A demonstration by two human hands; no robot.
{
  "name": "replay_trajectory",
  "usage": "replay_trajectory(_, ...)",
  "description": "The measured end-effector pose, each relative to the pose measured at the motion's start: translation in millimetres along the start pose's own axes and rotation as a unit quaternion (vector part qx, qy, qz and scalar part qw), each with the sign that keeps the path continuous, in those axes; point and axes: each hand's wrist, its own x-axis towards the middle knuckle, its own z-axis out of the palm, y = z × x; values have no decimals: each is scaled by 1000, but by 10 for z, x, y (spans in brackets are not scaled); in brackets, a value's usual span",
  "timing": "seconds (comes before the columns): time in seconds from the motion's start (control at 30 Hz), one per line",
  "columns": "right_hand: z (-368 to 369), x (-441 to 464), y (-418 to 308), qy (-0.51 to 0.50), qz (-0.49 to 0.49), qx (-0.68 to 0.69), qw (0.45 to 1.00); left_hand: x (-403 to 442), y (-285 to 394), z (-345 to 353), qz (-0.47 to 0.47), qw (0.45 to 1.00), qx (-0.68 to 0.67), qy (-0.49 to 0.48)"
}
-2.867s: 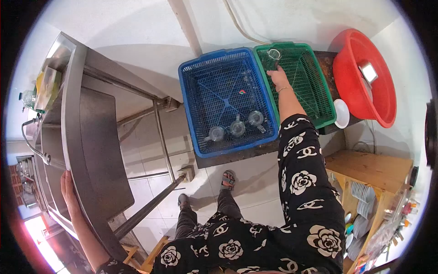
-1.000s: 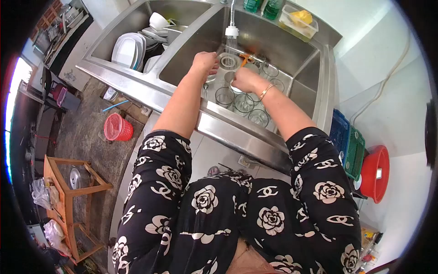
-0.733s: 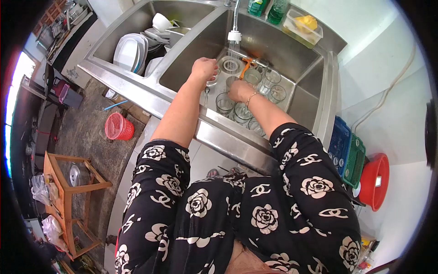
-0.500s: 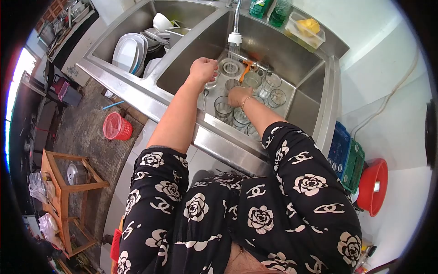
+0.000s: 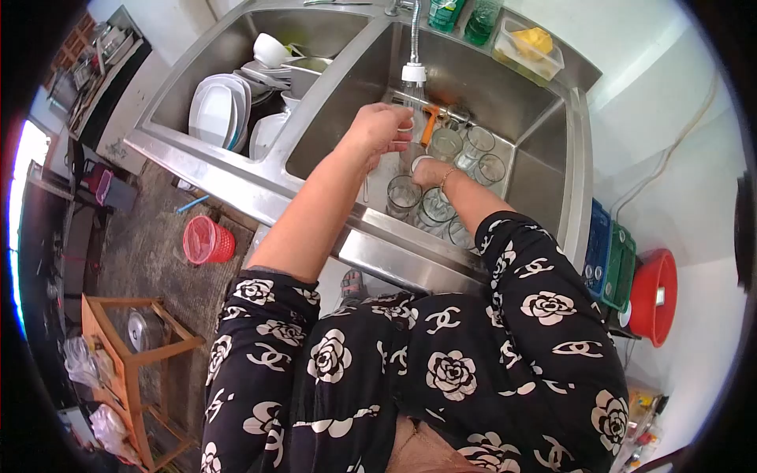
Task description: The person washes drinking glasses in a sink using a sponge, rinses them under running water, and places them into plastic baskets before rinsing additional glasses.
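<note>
Under the running spray tap (image 5: 413, 73), my left hand (image 5: 382, 132) is curled around what looks like a clear drinking glass, mostly hidden by the fingers and water. Just to its right and lower, my right hand (image 5: 431, 172) grips another drinking glass (image 5: 411, 156), partly covered by my fingers. Several clear glasses stand in the sink basin (image 5: 331, 118): one glass (image 5: 404, 195) lies just below my right hand, and another glass (image 5: 446, 144) sits beyond it. An orange-handled tool (image 5: 430, 126) lies behind the hands. A spoon (image 5: 365, 189) is near the basin's front wall.
The left basin holds stacked white plates (image 5: 213, 114) and a white bowl (image 5: 270, 50). A plastic tub (image 5: 544, 67) with a yellow sponge (image 5: 535, 41) and green bottles (image 5: 446, 14) line the back ledge. A red basket (image 5: 208, 240) stands on the floor at left.
My left hand has moved right, into the water stream and closer to my right hand. My right hand has shifted slightly right and down in view. The camera view has also shifted.
</note>
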Motion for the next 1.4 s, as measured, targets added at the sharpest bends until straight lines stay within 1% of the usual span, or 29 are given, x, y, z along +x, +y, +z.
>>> replay_trajectory(0.03, -34, -39, -27, 6, -7, -22, 1000, 27, 77, -28, 11, 1000, 18, -5)
replay_trajectory(0.1, -76, -96, -57, 23, 34, 45, 998, 96, 236, -110, 33, 998, 54, -13)
replay_trajectory(0.13, -82, -101, -85, 31, 54, 79, 995, 91, 325, -143, 29, 998, 47, -22)
replay_trajectory(0.17, -80, -120, -106, 47, 87, 129, 987, 137, 339, -184, 18, 998, 53, -31)
replay_trajectory(0.23, -495, -355, -241, 81, 149, 226, 959, 277, 371, -276, -3, 997, 66, -46)
replay_trajectory(0.27, -728, -445, -296, 106, 238, 231, 937, 370, 359, -324, -22, 994, 82, -62)
replay_trajectory(0.33, -1078, -568, -363, 149, 412, 231, 869, 566, 291, -391, -58, 987, 112, -95)
replay_trajectory(0.37, -1066, -563, -319, 205, 438, 175, 858, 626, 280, -401, -65, 985, 123, -99)
replay_trajectory(0.43, -1047, -581, -196, 313, 479, 54, 818, 733, 288, -396, -76, 980, 148, -107)
replay_trajectory(0.47, -1036, -577, -170, 247, 485, 71, 836, 788, 280, -390, -80, 979, 153, -109)
replay_trajectory(0.57, -1063, -505, -107, 91, 507, 238, 823, 954, 247, -394, -88, 976, 167, -112)
replay_trajectory(0.67, -747, -249, -24, 88, 525, 253, 808, 1119, 165, -416, -98, 973, 182, -103)
replay_trajectory(0.77, -562, -171, 97, 108, 534, 250, 801, 1257, 82, -457, -118, 970, 191, -93)
replay_trajectory(0.87, -662, -201, 44, 127, 506, 208, 827, 1343, 65, -478, -133, 965, 211, -76)
replay_trajectory(0.97, -577, -172, 64, 207, 504, 210, 812, 1501, 10, -526, -131, 968, 203, -69)
replay_trajectory(1.07, -254, -63, 281, 302, 468, 310, 770, 1617, -27, -572, -121, 968, 206, -80)
replay_trajectory(1.17, -257, -81, 432, 458, 444, 357, 682, 1678, -78, -570, -133, 967, 206, -67)
replay_trajectory(1.27, -393, -199, 521, 466, 497, 343, 647, 1748, -127, -559, -138, 964, 219, -62)
replay_trajectory(1.37, -108, -127, 743, 495, 483, 479, 540, 1861, -262, -535, -130, 960, 245, -27)
replay_trajectory(1.4, -143, -174, 734, 485, 484, 499, 531, 1869, -263, -531, -131, 959, 250, -36)
